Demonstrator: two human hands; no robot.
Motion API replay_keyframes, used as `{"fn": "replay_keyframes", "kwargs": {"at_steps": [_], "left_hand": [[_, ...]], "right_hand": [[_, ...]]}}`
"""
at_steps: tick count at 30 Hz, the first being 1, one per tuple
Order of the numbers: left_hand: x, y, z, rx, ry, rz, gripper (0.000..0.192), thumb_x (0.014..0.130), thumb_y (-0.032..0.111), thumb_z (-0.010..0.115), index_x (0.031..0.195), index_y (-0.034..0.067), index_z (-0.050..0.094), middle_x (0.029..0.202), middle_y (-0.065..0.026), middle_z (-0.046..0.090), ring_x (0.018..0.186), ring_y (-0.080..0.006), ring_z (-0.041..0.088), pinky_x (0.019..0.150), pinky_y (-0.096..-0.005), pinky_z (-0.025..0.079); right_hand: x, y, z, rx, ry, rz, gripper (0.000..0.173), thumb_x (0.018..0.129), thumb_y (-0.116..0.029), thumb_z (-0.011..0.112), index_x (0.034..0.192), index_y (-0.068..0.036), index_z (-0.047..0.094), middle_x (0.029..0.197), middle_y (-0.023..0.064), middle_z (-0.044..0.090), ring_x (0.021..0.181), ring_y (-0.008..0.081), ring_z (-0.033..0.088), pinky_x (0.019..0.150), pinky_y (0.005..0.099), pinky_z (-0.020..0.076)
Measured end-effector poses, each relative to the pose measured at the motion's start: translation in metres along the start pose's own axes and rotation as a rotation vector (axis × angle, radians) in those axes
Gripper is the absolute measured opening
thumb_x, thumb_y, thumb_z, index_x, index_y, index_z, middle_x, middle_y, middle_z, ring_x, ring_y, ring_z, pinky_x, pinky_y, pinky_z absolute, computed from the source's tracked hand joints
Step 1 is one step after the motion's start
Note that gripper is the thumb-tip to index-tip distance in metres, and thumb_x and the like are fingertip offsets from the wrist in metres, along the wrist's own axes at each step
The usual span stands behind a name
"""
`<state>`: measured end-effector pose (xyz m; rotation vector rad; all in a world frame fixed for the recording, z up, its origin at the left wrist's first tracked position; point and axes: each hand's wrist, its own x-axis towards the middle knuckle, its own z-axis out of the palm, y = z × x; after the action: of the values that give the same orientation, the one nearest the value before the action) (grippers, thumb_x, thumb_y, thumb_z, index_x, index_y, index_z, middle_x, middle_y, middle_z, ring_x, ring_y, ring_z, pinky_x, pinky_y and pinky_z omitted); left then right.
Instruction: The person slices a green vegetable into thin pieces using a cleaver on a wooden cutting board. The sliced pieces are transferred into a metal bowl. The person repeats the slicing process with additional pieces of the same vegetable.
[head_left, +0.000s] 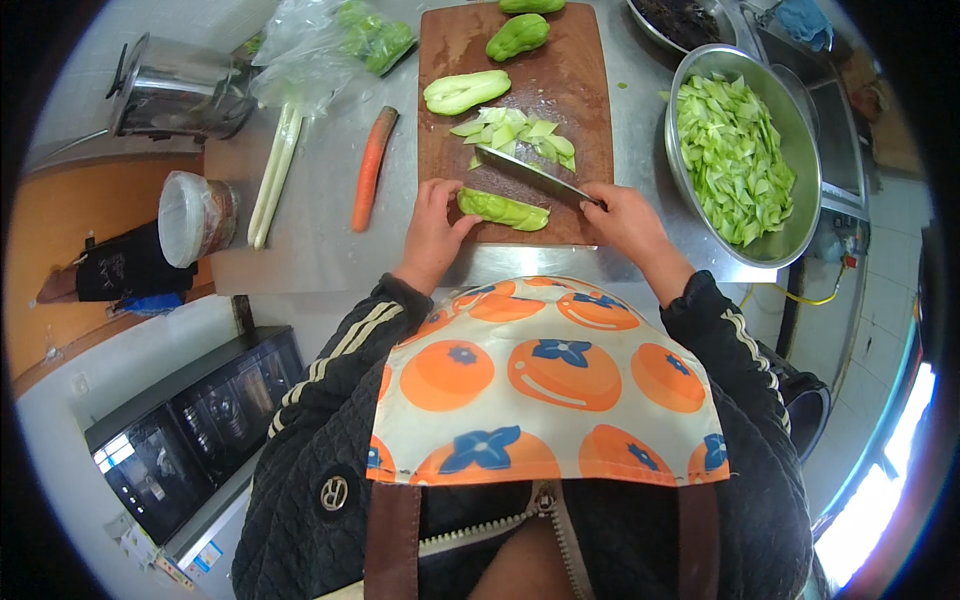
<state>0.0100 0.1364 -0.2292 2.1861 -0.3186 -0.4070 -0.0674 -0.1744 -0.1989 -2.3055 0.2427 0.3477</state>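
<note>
My right hand (626, 221) grips the handle of a cleaver (532, 174), whose blade lies slanted over the wooden cutting board (442, 154). Fingers of my left hand (439, 229) touch the left end of a chayote piece (504, 209) near the board's front edge. Just beyond the blade is a loose pile of pale green chayote slices (510, 131). Behind them rests a halved chayote (466, 92), cut face up. A whole chayote (518, 37) lies farther back, with another (531, 5) partly cut off by the picture's top.
Right of the board, a steel bowl (808, 191) holds many green slices. A carrot (373, 169), peeled pale green stalks (276, 176) and a plastic bag of green vegetables (307, 56) lie to the left. A plastic tub (180, 217) stands at the counter's left edge; a sink (829, 112) is at right.
</note>
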Motion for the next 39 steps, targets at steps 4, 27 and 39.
{"fn": "replay_keyframes", "kwargs": {"at_steps": [4, 27, 39], "left_hand": [[-0.005, -0.006, -0.001, 0.113, -0.014, 0.156, 0.064, 0.077, 0.01, 0.085, 0.136, 0.008, 0.059, 0.138, -0.013, 0.055, 0.125, -0.0363, 0.053, 0.11, -0.043, 0.045], [0.007, -0.025, 0.006, 0.019, -0.027, 0.155, 0.059, 0.077, 0.016, 0.086, 0.131, 0.007, 0.064, 0.13, -0.015, 0.056, 0.122, -0.0368, 0.055, 0.103, -0.0415, 0.048], [-0.003, -0.019, 0.013, 0.192, 0.142, 0.533, 0.029, 0.083, 0.011, 0.081, 0.11, 0.007, 0.071, 0.114, -0.0108, 0.064, 0.106, -0.0331, 0.061, 0.094, -0.0417, 0.051]], "right_hand": [[0.001, -0.007, 0.013, 0.018, 0.171, -0.015, 0.026, 0.095, -0.027, 0.062, 0.116, -0.016, 0.073, 0.095, 0.0165, 0.074, 0.092, 0.0388, 0.07, 0.08, 0.0486, 0.0551], [-0.046, -0.013, 0.009, 0.147, 0.096, 0.16, 0.027, 0.095, -0.026, 0.069, 0.117, -0.011, 0.074, 0.095, 0.0165, 0.075, 0.086, 0.0325, 0.073, 0.078, 0.0386, 0.0564], [-0.03, -0.02, 0.014, -0.017, 0.07, -0.093, 0.025, 0.093, -0.02, 0.067, 0.115, -0.012, 0.074, 0.102, 0.0166, 0.074, 0.092, 0.0378, 0.071, 0.081, 0.0455, 0.0571]]}}
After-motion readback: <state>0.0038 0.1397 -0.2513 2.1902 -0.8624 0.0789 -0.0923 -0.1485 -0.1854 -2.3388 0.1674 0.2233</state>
